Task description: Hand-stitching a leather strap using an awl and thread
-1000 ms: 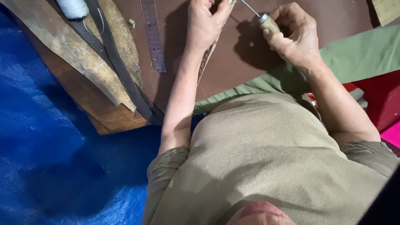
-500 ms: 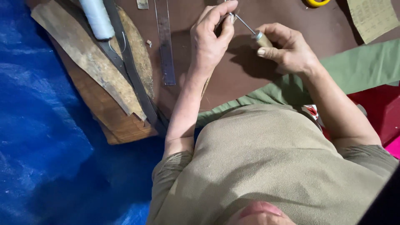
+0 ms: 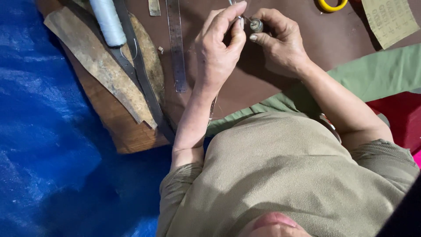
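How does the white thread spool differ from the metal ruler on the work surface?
The thread spool is a thick, pale cylinder; the metal ruler is thin, flat and grey. The spool rests on a dark strap over leather scraps, while the ruler lies on the brown leather sheet. Neither is touched by a hand; both lie roughly lengthwise.

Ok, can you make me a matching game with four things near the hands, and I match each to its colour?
Things:
1. spool of thread
2. ruler
3. ring-shaped thing
4. sheet on the floor

Colours:
a. blue
b. yellow
c. pale blue-white
d. grey metal

Pairs: 1-c, 2-d, 3-b, 4-a
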